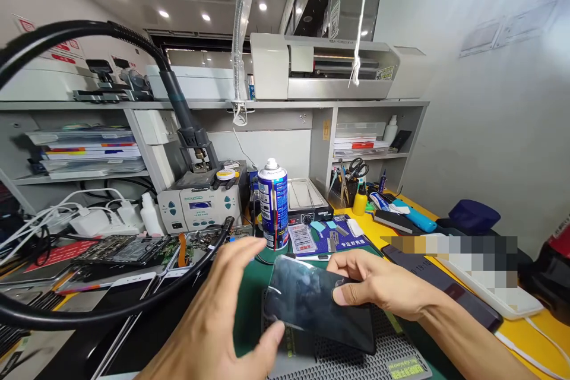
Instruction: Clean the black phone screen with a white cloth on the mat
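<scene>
A dark, glossy smartphone [307, 303] is tilted above a grey perforated mat, its screen side smudged and reflecting light. My right hand [378, 285] grips its right part, thumb on the face and fingers behind the far edge. On the phone's left side my left hand [222, 314] is open, thumb and fingers spread apart around the near left end, holding nothing. Whether the left thumb touches the phone I cannot tell. Under the phone lies the perforated mat [378, 362] on a green work mat [247, 326].
Behind the phone stands a blue spray can [273, 208]. A soldering station [200, 205] with a thick black hose [66, 323] is at the left, near opened circuit boards [127, 249]. To the right lie another phone [449, 291], a yellow bottle [360, 200] and a blue tube [416, 215].
</scene>
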Available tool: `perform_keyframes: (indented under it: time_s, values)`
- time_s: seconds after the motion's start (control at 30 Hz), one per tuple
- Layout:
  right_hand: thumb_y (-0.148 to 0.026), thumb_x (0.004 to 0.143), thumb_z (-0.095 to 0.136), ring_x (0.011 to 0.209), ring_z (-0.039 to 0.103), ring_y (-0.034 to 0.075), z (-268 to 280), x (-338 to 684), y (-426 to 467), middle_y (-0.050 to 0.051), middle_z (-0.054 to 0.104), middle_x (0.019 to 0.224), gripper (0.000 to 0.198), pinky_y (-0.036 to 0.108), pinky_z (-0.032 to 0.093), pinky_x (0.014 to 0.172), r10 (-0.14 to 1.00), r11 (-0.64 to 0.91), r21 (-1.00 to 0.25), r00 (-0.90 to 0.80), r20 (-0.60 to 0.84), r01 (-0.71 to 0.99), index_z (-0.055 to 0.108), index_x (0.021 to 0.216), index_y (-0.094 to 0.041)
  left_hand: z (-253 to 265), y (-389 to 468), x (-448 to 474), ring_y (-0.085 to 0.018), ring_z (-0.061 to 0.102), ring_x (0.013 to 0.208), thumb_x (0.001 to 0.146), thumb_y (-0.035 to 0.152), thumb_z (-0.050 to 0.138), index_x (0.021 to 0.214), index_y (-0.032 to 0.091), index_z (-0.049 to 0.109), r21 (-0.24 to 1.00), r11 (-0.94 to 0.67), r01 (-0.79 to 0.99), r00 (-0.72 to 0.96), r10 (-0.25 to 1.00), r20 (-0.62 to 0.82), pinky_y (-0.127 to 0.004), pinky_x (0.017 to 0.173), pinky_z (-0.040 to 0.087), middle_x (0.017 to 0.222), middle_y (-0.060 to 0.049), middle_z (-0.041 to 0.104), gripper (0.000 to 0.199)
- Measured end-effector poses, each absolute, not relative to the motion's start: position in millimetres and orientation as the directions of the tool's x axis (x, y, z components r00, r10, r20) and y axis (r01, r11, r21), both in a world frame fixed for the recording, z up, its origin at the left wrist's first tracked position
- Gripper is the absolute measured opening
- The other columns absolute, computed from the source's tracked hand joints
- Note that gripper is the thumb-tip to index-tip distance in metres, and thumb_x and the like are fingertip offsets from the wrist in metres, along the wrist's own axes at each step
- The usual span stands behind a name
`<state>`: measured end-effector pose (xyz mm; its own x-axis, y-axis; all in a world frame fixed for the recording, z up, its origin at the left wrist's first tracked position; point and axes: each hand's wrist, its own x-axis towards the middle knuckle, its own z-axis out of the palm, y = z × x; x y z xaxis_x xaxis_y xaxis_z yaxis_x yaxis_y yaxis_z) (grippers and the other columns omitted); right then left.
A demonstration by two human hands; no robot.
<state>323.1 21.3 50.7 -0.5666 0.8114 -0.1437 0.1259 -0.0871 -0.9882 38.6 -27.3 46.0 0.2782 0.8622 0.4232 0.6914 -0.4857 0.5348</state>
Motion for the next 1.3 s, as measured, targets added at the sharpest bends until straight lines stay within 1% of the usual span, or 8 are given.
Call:
perform_keyframes:
  time_s: [0.13, 0.27, 0.4, 0.57, 0.67, 0.87, 1.07, 1.3]
  values:
    - [-0.043, 0.074, 0.083, 0.068, 0.055, 0.014, 47, 313, 16, -0.002, 0.06, 0.078, 0.039, 0.025, 0.041, 0.066, 0.851, -0.092, -0.989, -0.524, -0.019, -0.112, 0.054, 0.084, -0.019, 52, -29, 55, -0.03, 0.054, 0.129, 0.095, 0.042, 0.058, 0.134, 0.02, 0.051, 0.938, -0.318, 0.134, 0.031, 0.948, 0.317, -0.043, 0.111, 0.043, 0.137, -0.012, 0.059, 0.045]
    - [-0.042, 0.084, 0.077, 0.079, 0.059, 0.016, 41, 294, 6, -0.001, 0.062, 0.087, 0.032, 0.029, 0.046, 0.076, 0.863, -0.084, -0.955, -0.5, 0.072, -0.283, 0.055, 0.093, -0.021, 58, -33, 97, -0.029, 0.057, 0.126, 0.094, 0.036, 0.06, 0.126, 0.017, 0.064, 0.927, -0.072, -0.369, 0.124, 0.984, 0.126, -0.042, 0.109, 0.043, 0.128, -0.01, 0.069, 0.037]
    - [-0.035, 0.086, 0.078, 0.084, 0.061, 0.017, 35, 280, -4, 0.0, 0.065, 0.087, 0.025, 0.029, 0.048, 0.082, 0.881, -0.135, -0.877, -0.461, 0.106, -0.46, 0.059, 0.094, -0.021, 58, -29, 130, -0.03, 0.059, 0.125, 0.094, 0.031, 0.062, 0.128, 0.014, 0.065, 0.812, 0.062, -0.581, 0.188, 0.98, 0.059, -0.044, 0.11, 0.042, 0.126, -0.011, 0.071, 0.038]
    - [-0.039, 0.08, 0.084, 0.091, 0.064, 0.021, 26, 271, -8, 0.002, 0.068, 0.095, 0.031, 0.029, 0.051, 0.08, 0.918, -0.164, -0.83, -0.39, 0.069, -0.534, 0.061, 0.092, -0.021, 49, -12, 143, -0.03, 0.065, 0.118, 0.093, 0.035, 0.066, 0.124, 0.011, 0.069, 0.759, 0.14, -0.636, 0.158, 0.986, -0.049, -0.042, 0.105, 0.048, 0.118, -0.013, 0.074, 0.039]
    - [-0.042, 0.077, 0.085, 0.105, 0.063, 0.025, 25, 268, -9, 0.004, 0.069, 0.104, 0.035, 0.034, 0.051, 0.089, 0.929, -0.151, -0.835, -0.366, 0.063, -0.529, 0.063, 0.096, -0.023, 46, -6, 143, -0.029, 0.068, 0.114, 0.093, 0.038, 0.067, 0.12, 0.01, 0.07, 0.773, 0.148, -0.616, 0.129, 0.988, -0.086, -0.04, 0.101, 0.05, 0.113, -0.013, 0.076, 0.039]
    - [-0.057, 0.078, 0.081, 0.121, 0.054, 0.029, 29, 268, -13, 0.006, 0.069, 0.114, 0.045, 0.037, 0.047, 0.101, 0.916, -0.069, -0.934, -0.394, 0.081, -0.352, 0.07, 0.108, -0.025, 48, -6, 133, -0.028, 0.072, 0.102, 0.091, 0.038, 0.069, 0.113, 0.013, 0.072, 0.815, 0.176, -0.552, 0.158, 0.982, -0.105, -0.039, 0.092, 0.055, 0.106, -0.012, 0.077, 0.033]
    - [-0.074, 0.078, 0.069, 0.073, 0.06, 0.019, 20, 265, -11, 0.003, 0.066, 0.081, 0.057, 0.03, 0.054, 0.069, 0.869, -0.077, -0.989, -0.495, -0.003, -0.128, 0.07, 0.087, -0.018, 50, -6, 120, -0.026, 0.073, 0.075, 0.095, 0.048, 0.059, 0.106, 0.009, 0.072, 0.869, 0.251, -0.426, 0.292, 0.947, -0.13, -0.035, 0.066, 0.057, 0.094, -0.016, 0.076, 0.043]
    - [-0.081, 0.073, 0.067, 0.054, 0.054, 0.011, 18, 263, -11, 0.004, 0.066, 0.065, 0.067, 0.023, 0.048, 0.059, 0.804, -0.123, -0.992, -0.584, -0.112, 0.02, 0.069, 0.073, -0.013, 43, -7, 114, -0.026, 0.073, 0.08, 0.096, 0.048, 0.056, 0.099, 0.008, 0.074, 0.841, 0.26, -0.475, 0.346, 0.933, -0.093, -0.037, 0.079, 0.056, 0.086, -0.015, 0.075, 0.044]
